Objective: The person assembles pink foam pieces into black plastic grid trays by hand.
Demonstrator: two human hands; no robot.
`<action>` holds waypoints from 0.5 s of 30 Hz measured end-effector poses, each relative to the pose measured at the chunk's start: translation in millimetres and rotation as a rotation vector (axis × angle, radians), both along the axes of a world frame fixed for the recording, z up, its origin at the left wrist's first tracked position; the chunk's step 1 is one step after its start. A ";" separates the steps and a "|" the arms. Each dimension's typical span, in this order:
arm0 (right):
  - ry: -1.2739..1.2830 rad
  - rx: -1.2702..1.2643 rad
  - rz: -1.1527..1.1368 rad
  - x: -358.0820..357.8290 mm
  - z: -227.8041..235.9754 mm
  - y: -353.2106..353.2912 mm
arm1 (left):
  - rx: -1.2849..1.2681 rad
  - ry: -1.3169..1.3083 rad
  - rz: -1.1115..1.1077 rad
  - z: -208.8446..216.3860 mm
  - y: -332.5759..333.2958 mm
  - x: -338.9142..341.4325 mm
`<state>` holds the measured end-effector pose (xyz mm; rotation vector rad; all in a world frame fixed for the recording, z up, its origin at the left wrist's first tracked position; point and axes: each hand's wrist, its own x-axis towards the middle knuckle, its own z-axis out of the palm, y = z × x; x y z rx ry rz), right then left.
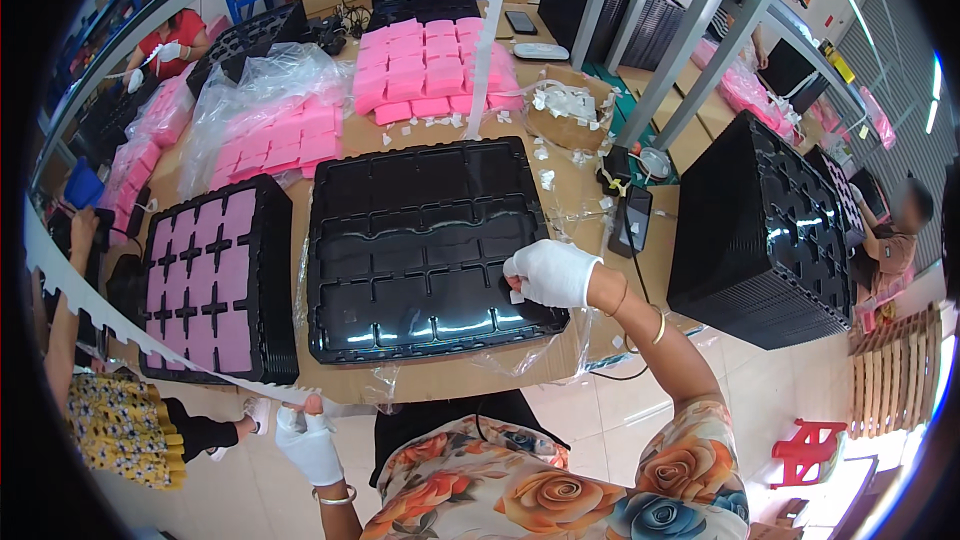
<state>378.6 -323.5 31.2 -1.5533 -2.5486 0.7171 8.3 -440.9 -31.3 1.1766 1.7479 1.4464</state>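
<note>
My left hand, in a white glove with bare fingertips, is low at the table's front edge. Its thumb and fingers pinch the end of a long white strip with a notched edge, which curves up along the left. My right hand, gloved the same way, is closed over the front right corner of a black plastic tray. A small white piece shows at its fingertips, against the tray. The tray has moulded rectangular compartments and lies in front of me.
Left stands a stack of black trays filled with pink foam blocks. Pink foam piles and clear plastic film lie behind. A cardboard box of white scraps, a black handheld device, metal posts and a tall tray stack stand right.
</note>
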 end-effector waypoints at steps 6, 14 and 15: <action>-0.076 0.038 0.009 -4.7 -6.7 0.1 | 0.027 -0.072 -0.038 -0.9 -10.6 0.5; -0.116 0.120 -0.079 -13.3 -15.5 -19.6 | 0.135 -0.108 -0.144 19.1 1.0 14.7; -0.117 0.124 -0.077 -11.7 -15.6 -19.4 | 0.134 -0.126 -0.174 19.8 2.1 13.0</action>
